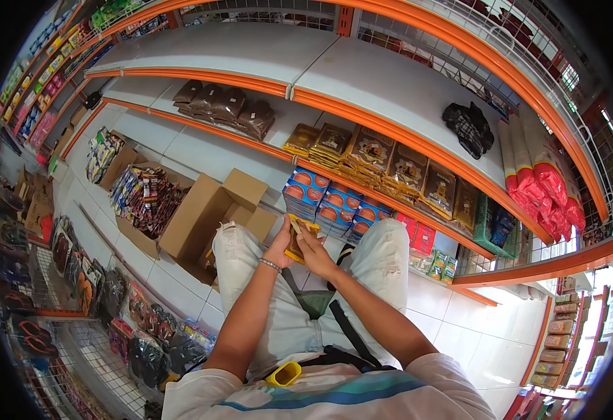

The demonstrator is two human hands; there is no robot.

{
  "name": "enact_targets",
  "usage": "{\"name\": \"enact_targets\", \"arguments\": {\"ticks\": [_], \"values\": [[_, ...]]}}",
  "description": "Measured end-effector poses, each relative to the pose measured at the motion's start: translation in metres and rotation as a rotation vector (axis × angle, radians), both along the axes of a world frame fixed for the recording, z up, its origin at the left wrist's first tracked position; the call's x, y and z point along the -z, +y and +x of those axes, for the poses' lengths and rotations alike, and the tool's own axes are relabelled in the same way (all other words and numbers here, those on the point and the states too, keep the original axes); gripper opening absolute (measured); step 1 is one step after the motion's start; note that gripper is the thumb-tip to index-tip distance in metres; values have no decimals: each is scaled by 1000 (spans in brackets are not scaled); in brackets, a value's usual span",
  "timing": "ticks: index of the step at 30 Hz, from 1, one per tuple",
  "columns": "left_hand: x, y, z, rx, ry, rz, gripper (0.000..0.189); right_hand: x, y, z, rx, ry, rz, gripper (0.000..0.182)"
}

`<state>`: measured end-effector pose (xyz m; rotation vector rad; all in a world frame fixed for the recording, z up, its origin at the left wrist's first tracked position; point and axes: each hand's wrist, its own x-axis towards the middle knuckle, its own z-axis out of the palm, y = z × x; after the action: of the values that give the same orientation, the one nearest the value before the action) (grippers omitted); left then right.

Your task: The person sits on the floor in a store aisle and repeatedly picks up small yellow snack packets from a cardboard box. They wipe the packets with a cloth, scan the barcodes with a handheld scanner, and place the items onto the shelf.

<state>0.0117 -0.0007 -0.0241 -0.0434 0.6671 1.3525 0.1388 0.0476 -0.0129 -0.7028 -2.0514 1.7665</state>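
Between my knees, both hands hold a flat brown packet with yellow edges (295, 248). My left hand (279, 245) grips it along the left side, and a bracelet circles that wrist. Across the packet's face lie the fingers of my right hand (313, 253), covering much of it. An open cardboard box (193, 215) stands on the floor just left of my left knee, its flaps spread. Similar brown and gold packets (367, 147) are stacked on the low shelf ahead. Under them sit stacks of blue boxes (306, 189) with round biscuit-like pictures.
Dark brown bags (222, 105) lie farther left on the shelf. Cartons of sachets (146, 194) stand on the tiled floor. A green basket (495, 226) and red-and-white bags (540, 178) are at right. Black cloth (468, 128) rests on the upper shelf. Sandals (83, 283) hang at left.
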Motion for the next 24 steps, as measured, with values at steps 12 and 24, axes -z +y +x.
{"name": "enact_targets", "arguments": {"ticks": [12,24], "values": [[1,9,13,102,87,-90,99,-5,6,-4,121,40,235,48],[20,2,-17,-237,90,-60,74,-36,9,14,71,36,59,35]]}}
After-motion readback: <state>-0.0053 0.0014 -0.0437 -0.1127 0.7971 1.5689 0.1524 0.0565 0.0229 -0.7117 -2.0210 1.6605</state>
